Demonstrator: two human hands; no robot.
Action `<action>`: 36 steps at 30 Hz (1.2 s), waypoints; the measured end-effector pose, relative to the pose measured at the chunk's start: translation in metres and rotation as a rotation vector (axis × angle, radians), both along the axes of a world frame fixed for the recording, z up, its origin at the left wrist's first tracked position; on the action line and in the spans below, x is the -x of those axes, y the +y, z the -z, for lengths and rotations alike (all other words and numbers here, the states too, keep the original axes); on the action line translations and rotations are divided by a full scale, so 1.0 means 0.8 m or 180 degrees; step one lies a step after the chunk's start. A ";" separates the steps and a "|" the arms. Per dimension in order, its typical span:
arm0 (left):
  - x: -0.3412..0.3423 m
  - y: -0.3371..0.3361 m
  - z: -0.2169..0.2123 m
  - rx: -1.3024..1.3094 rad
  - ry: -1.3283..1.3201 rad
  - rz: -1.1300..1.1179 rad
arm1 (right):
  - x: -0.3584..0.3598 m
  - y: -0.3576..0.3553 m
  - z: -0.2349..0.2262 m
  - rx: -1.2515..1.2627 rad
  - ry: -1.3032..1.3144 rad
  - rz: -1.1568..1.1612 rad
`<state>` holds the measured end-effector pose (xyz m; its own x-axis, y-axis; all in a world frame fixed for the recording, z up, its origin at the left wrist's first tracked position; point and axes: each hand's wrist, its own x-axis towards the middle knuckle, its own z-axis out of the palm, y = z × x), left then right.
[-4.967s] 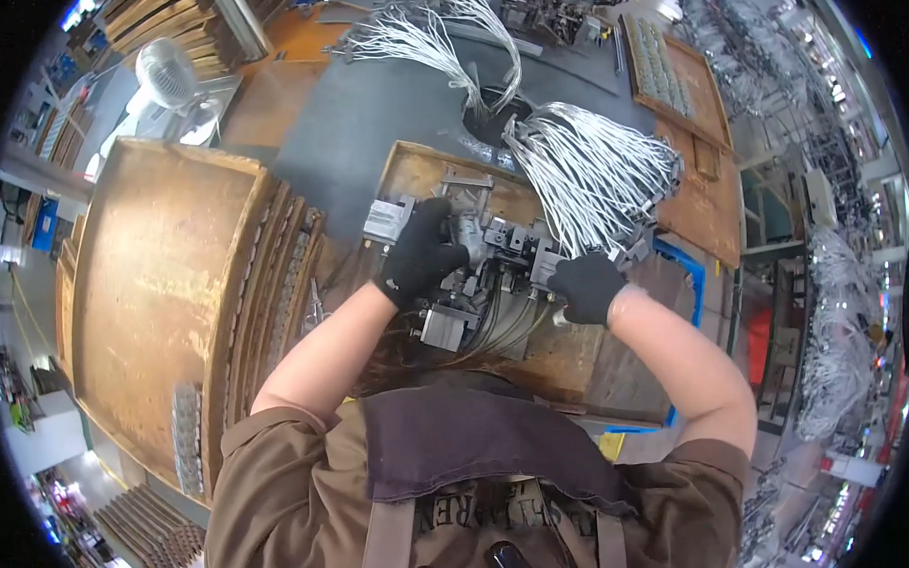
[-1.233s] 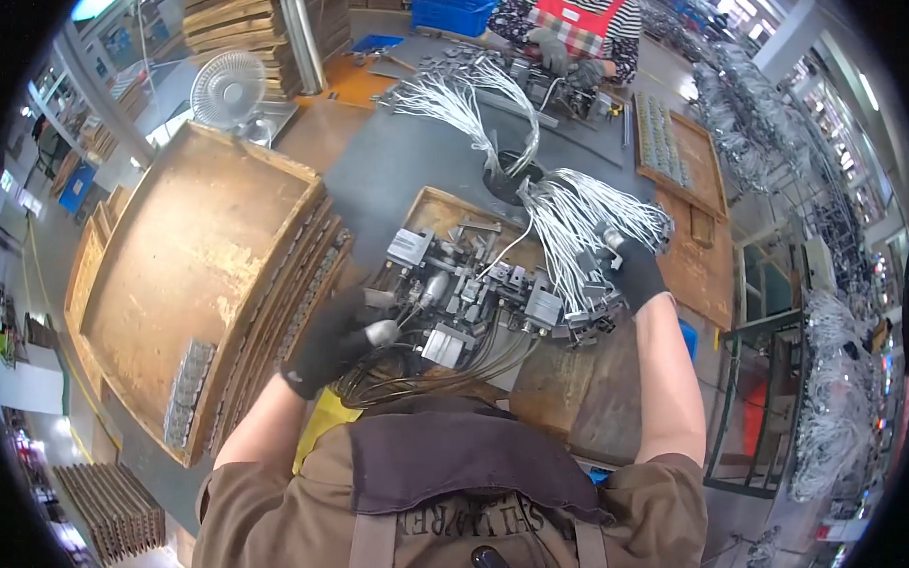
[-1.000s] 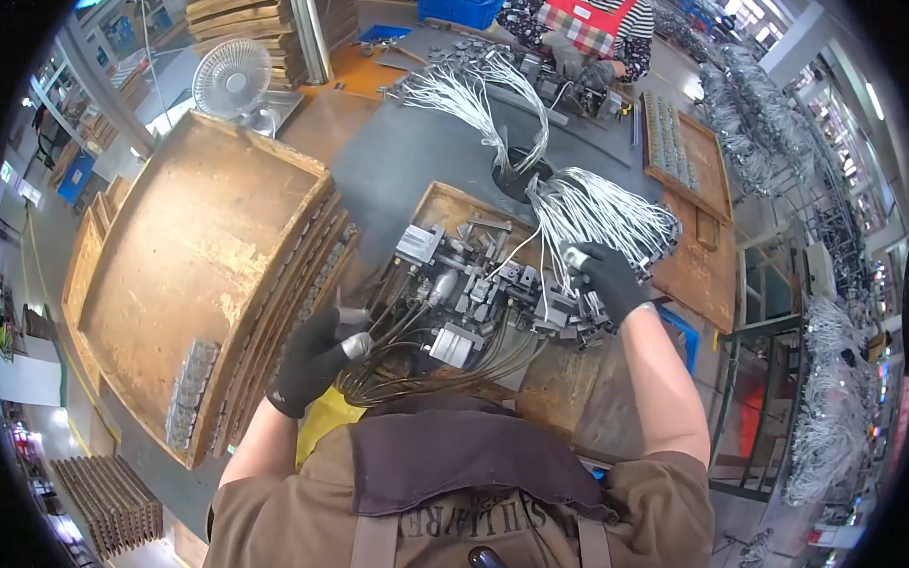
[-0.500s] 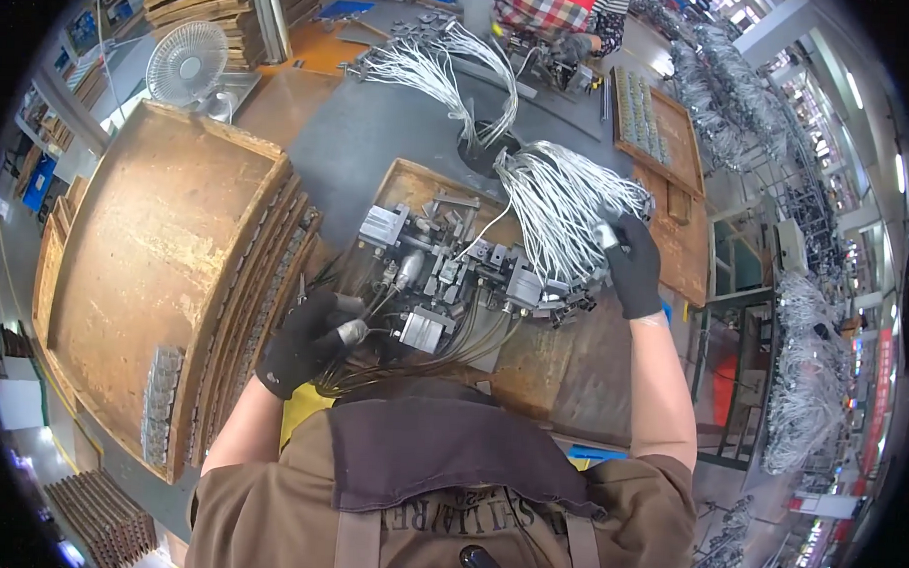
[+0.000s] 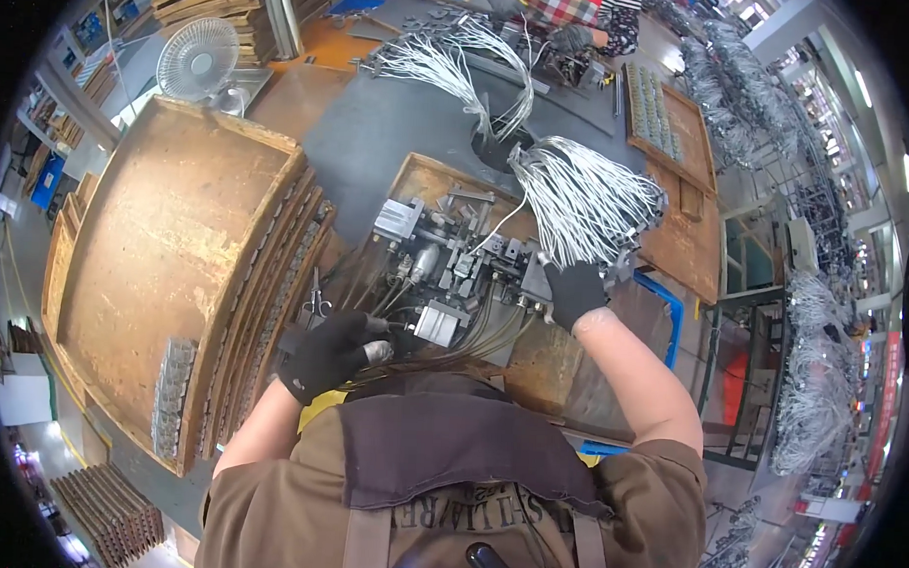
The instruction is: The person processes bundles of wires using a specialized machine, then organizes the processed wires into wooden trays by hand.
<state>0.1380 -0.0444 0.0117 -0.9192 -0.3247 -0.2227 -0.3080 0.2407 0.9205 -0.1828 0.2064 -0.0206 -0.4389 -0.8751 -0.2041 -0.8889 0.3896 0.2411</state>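
I stand over a metal fixture [image 5: 445,269] of blocks, clamps and hoses set on a wooden board. My left hand [image 5: 330,352], in a black glove, is closed at the fixture's near left corner, pinching a small pale part against the dark hoses. My right hand [image 5: 574,291], also gloved, is at the fixture's right end under a thick bundle of white wires [image 5: 583,200], fingers curled on a wire end there. A second bundle of white wires [image 5: 447,63] fans out farther back.
A large worn wooden tray [image 5: 165,264] with stacked slats lies to my left. A desk fan [image 5: 197,60] stands at the back left. Another person in a plaid shirt [image 5: 559,7] works at the far side. A board of small parts [image 5: 661,116] and a blue bin [image 5: 674,312] are right.
Five seconds ago both hands were on the fixture's middle. Since then my left hand dropped to its near left corner and my right hand shifted to the wire bundle at the right.
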 end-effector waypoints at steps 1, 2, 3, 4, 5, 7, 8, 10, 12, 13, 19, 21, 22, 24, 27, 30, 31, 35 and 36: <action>0.000 0.001 -0.001 -0.0144 -0.0093 -0.0040 | -0.004 0.002 0.004 0.0222 0.0056 0.0063; 0.001 0.001 -0.004 -0.0113 -0.0058 -0.0070 | -0.005 0.005 0.004 0.0351 0.0078 0.0015; 0.001 0.001 -0.007 -0.0330 0.0023 -0.0003 | -0.005 0.006 0.004 0.0613 0.0124 -0.0087; 0.001 -0.001 -0.012 -0.0586 0.0106 0.0054 | -0.003 0.009 0.001 0.0860 0.0146 -0.0328; 0.000 -0.004 -0.018 -0.0521 0.0112 -0.0024 | 0.001 0.013 -0.004 0.1028 -0.0239 -0.0376; -0.005 -0.011 -0.034 0.0623 -0.0110 0.0219 | 0.011 0.019 -0.019 0.1102 -0.0949 -0.0247; -0.010 -0.016 -0.043 0.0458 -0.0252 0.0335 | 0.014 0.019 -0.027 0.1373 -0.0970 -0.0300; -0.025 -0.020 -0.061 -0.0294 0.0140 -0.0361 | 0.017 0.016 -0.040 0.0696 -0.1013 -0.0040; -0.035 -0.028 -0.073 -0.0006 0.0250 -0.0360 | 0.009 0.008 -0.043 0.0410 -0.0717 -0.0161; -0.039 -0.031 -0.076 0.0047 0.0180 -0.0373 | 0.002 0.005 -0.041 0.0292 -0.0408 -0.0351; -0.071 -0.026 -0.076 0.0054 0.0361 -0.0715 | -0.010 0.014 0.002 0.1072 0.0031 -0.0532; -0.092 -0.033 -0.089 0.0592 0.0165 -0.0519 | 0.011 0.031 0.005 0.0827 -0.0305 0.0017; -0.101 -0.042 -0.098 0.0887 0.0325 -0.0527 | 0.023 0.039 0.003 0.0921 -0.0474 0.0184; -0.133 -0.047 -0.122 0.0486 0.0304 -0.1188 | 0.054 0.048 -0.009 0.1323 -0.0630 0.0066; -0.174 -0.083 -0.158 0.1685 0.0632 -0.1457 | 0.102 0.039 -0.035 0.2236 -0.3259 0.2000; -0.206 -0.114 -0.167 0.2210 0.0082 -0.1815 | 0.150 0.011 -0.038 0.3532 -0.4362 0.1733; -0.213 -0.121 -0.163 0.2134 -0.0046 -0.1845 | 0.167 -0.003 -0.030 0.3914 -0.4810 0.1132; -0.229 -0.141 -0.136 0.1945 -0.0865 -0.1752 | 0.225 -0.031 -0.013 0.2589 -0.0258 0.0446; -0.232 -0.142 -0.129 0.1747 -0.1284 -0.1637 | 0.233 -0.036 -0.021 0.2391 0.0657 0.0281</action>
<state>0.3236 -0.1580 0.1152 -0.5120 -0.8376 -0.1903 -0.7803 0.3609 0.5108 -0.3689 0.1777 -0.0038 -0.4778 -0.7064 0.5221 -0.8129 0.5809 0.0420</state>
